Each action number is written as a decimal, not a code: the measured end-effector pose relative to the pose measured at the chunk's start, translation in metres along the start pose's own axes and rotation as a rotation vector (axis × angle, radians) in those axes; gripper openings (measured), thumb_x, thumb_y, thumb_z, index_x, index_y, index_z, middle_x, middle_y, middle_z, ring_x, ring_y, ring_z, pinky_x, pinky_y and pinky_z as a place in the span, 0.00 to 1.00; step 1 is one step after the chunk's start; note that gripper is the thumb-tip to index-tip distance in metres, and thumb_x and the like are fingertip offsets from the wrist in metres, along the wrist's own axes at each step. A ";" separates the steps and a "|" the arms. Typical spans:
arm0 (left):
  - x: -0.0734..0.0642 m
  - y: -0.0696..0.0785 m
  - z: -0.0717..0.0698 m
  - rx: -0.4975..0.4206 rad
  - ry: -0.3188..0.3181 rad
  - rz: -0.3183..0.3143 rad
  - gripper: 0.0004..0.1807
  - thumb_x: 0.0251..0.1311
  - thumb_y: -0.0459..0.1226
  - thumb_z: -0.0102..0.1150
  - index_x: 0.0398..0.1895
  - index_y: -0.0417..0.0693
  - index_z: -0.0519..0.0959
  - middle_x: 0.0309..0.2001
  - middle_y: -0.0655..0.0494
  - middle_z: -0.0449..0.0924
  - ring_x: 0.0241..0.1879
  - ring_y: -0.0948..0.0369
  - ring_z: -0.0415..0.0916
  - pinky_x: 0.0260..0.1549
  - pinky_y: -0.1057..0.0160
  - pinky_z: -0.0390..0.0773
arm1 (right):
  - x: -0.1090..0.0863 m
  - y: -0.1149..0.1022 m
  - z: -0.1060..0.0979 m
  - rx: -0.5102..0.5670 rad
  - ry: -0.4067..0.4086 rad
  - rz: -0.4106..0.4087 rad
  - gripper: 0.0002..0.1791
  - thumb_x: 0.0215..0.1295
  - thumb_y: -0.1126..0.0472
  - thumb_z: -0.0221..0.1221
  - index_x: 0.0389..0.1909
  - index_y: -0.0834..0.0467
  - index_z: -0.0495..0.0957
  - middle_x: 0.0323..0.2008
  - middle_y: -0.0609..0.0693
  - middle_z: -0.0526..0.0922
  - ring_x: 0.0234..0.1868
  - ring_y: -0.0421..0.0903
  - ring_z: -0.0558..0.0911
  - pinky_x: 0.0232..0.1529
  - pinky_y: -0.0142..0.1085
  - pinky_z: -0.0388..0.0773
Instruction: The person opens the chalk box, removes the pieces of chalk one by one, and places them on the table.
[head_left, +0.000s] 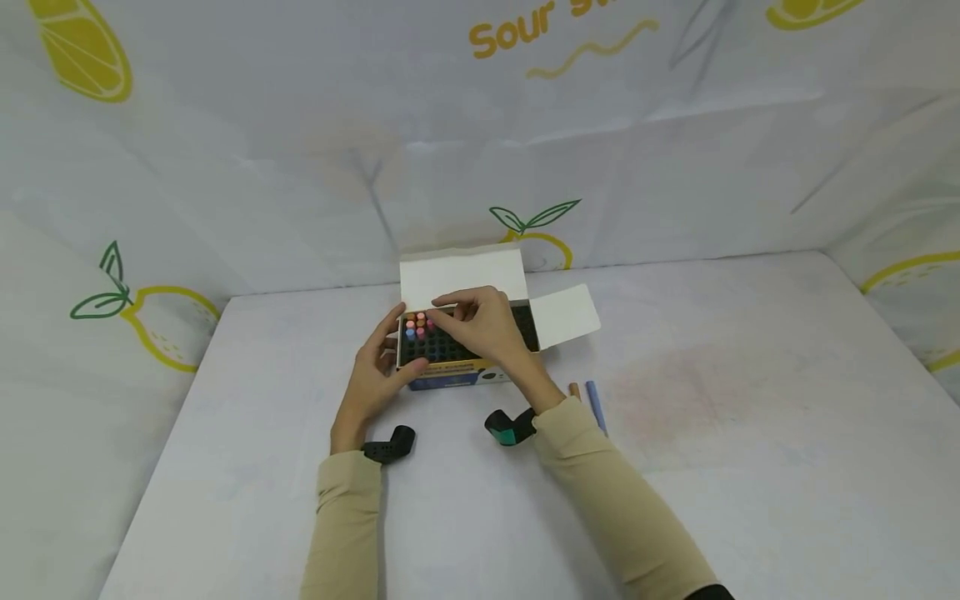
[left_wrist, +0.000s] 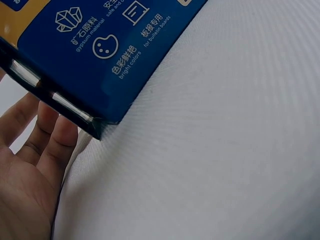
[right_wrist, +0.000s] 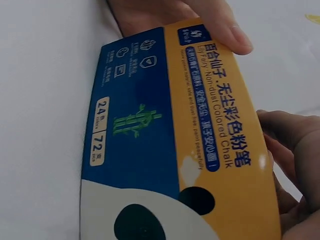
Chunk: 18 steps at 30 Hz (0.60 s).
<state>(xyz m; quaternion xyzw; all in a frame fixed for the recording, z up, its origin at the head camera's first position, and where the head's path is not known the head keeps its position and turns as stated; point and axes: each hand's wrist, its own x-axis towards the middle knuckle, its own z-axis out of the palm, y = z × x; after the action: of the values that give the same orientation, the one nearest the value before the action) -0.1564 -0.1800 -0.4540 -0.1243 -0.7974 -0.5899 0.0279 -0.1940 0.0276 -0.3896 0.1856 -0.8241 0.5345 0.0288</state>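
A blue and yellow box of colored chalk (head_left: 444, 377) stands on the table, its top folded back. Inside is a black grid with several chalk sticks (head_left: 421, 332), pink, orange and blue, standing in its left end. My left hand (head_left: 372, 377) grips that end of the box, thumb along the front edge and fingers around the far side. In the left wrist view the fingers (left_wrist: 56, 140) lie by the box's corner. My right hand (head_left: 486, 327) reaches over the grid, thumb and index fingertips pinching at a reddish chalk stick (head_left: 431, 324) that they partly hide.
The white lid (head_left: 463, 279) stands up behind the box, and a white side flap (head_left: 564, 317) sticks out to the right. An orange-brown chalk (head_left: 574, 389) and a blue chalk (head_left: 595, 402) lie beside my right forearm. A printed white cloth hangs behind the table.
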 end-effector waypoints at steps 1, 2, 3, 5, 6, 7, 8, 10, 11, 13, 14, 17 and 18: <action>0.000 0.000 0.000 -0.001 0.000 0.001 0.46 0.58 0.37 0.69 0.80 0.63 0.60 0.66 0.43 0.70 0.47 0.56 0.70 0.47 0.70 0.75 | -0.001 0.001 0.000 -0.011 -0.003 -0.003 0.12 0.65 0.59 0.68 0.46 0.62 0.89 0.22 0.56 0.83 0.18 0.38 0.69 0.22 0.28 0.64; 0.000 0.000 0.000 -0.001 0.000 0.002 0.46 0.59 0.37 0.69 0.80 0.63 0.60 0.66 0.43 0.70 0.47 0.56 0.70 0.47 0.70 0.75 | -0.001 0.001 0.000 -0.023 -0.006 -0.008 0.12 0.65 0.60 0.68 0.45 0.62 0.90 0.21 0.56 0.83 0.18 0.38 0.69 0.21 0.28 0.63; 0.000 0.000 0.000 -0.001 0.000 0.003 0.46 0.59 0.36 0.69 0.80 0.63 0.60 0.66 0.43 0.70 0.47 0.56 0.70 0.47 0.70 0.74 | -0.002 0.001 0.000 -0.039 -0.010 -0.011 0.12 0.65 0.59 0.69 0.45 0.61 0.90 0.21 0.56 0.83 0.18 0.38 0.69 0.21 0.28 0.63; 0.000 0.000 0.000 0.001 -0.002 0.004 0.46 0.59 0.36 0.69 0.80 0.63 0.60 0.66 0.43 0.70 0.47 0.56 0.70 0.47 0.70 0.74 | -0.003 0.001 0.001 -0.071 -0.016 -0.014 0.11 0.65 0.59 0.69 0.44 0.61 0.90 0.21 0.55 0.83 0.18 0.38 0.69 0.21 0.28 0.63; 0.000 0.000 0.000 0.002 -0.003 0.003 0.46 0.59 0.36 0.69 0.80 0.63 0.60 0.66 0.44 0.69 0.47 0.57 0.70 0.47 0.70 0.74 | -0.003 0.000 0.001 -0.091 -0.017 -0.015 0.11 0.64 0.58 0.70 0.43 0.61 0.90 0.20 0.55 0.83 0.18 0.38 0.69 0.21 0.28 0.63; 0.000 0.001 0.000 0.000 -0.004 0.002 0.46 0.59 0.36 0.69 0.80 0.63 0.60 0.66 0.44 0.69 0.47 0.56 0.70 0.47 0.69 0.74 | -0.004 0.000 0.002 -0.111 -0.017 -0.017 0.11 0.64 0.58 0.70 0.42 0.61 0.91 0.21 0.55 0.83 0.18 0.38 0.70 0.21 0.28 0.63; 0.000 0.001 0.000 0.000 -0.004 0.001 0.46 0.59 0.36 0.69 0.80 0.63 0.60 0.66 0.43 0.69 0.47 0.56 0.70 0.47 0.69 0.74 | -0.004 -0.001 0.002 -0.132 -0.017 -0.015 0.11 0.63 0.57 0.70 0.42 0.60 0.91 0.21 0.55 0.84 0.18 0.38 0.70 0.22 0.28 0.64; 0.000 0.000 0.000 0.001 -0.004 -0.002 0.46 0.59 0.36 0.69 0.80 0.63 0.60 0.66 0.43 0.69 0.47 0.56 0.70 0.46 0.69 0.74 | -0.004 -0.002 0.003 -0.171 -0.016 -0.009 0.11 0.63 0.57 0.71 0.41 0.60 0.91 0.22 0.55 0.84 0.19 0.39 0.72 0.23 0.28 0.66; 0.000 0.000 0.000 0.002 -0.003 -0.004 0.46 0.59 0.36 0.69 0.80 0.63 0.60 0.66 0.43 0.69 0.47 0.56 0.70 0.46 0.69 0.74 | -0.005 -0.002 0.004 -0.190 -0.016 -0.005 0.11 0.63 0.56 0.71 0.40 0.60 0.91 0.23 0.55 0.84 0.20 0.39 0.73 0.24 0.28 0.66; 0.000 0.000 0.000 0.003 -0.002 -0.008 0.46 0.59 0.36 0.69 0.80 0.63 0.60 0.66 0.43 0.68 0.47 0.56 0.69 0.46 0.69 0.74 | -0.006 -0.004 0.004 -0.217 -0.020 0.012 0.11 0.63 0.56 0.71 0.40 0.59 0.91 0.25 0.54 0.84 0.21 0.40 0.74 0.25 0.28 0.67; 0.000 0.000 0.000 0.004 -0.001 -0.008 0.46 0.59 0.37 0.69 0.80 0.63 0.60 0.66 0.43 0.68 0.47 0.56 0.69 0.45 0.68 0.74 | -0.006 -0.005 0.004 -0.228 -0.023 0.022 0.11 0.63 0.56 0.71 0.40 0.59 0.91 0.26 0.54 0.84 0.22 0.40 0.74 0.25 0.28 0.68; 0.000 0.000 0.000 0.008 0.001 -0.009 0.46 0.58 0.37 0.69 0.80 0.63 0.61 0.66 0.44 0.68 0.47 0.56 0.69 0.45 0.68 0.73 | -0.007 -0.007 0.005 -0.252 -0.033 0.047 0.11 0.64 0.56 0.71 0.41 0.59 0.91 0.28 0.54 0.84 0.22 0.41 0.75 0.25 0.28 0.68; 0.000 0.000 0.000 0.007 0.001 -0.008 0.46 0.58 0.37 0.69 0.80 0.63 0.61 0.66 0.43 0.68 0.47 0.56 0.69 0.45 0.68 0.74 | -0.007 -0.007 0.006 -0.256 -0.035 0.052 0.11 0.64 0.56 0.70 0.41 0.58 0.91 0.29 0.54 0.84 0.22 0.41 0.75 0.24 0.28 0.68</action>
<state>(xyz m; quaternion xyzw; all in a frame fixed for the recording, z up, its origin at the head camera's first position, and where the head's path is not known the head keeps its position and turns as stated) -0.1568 -0.1802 -0.4541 -0.1207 -0.7998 -0.5874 0.0266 -0.1841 0.0217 -0.3873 0.1683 -0.8905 0.4220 0.0243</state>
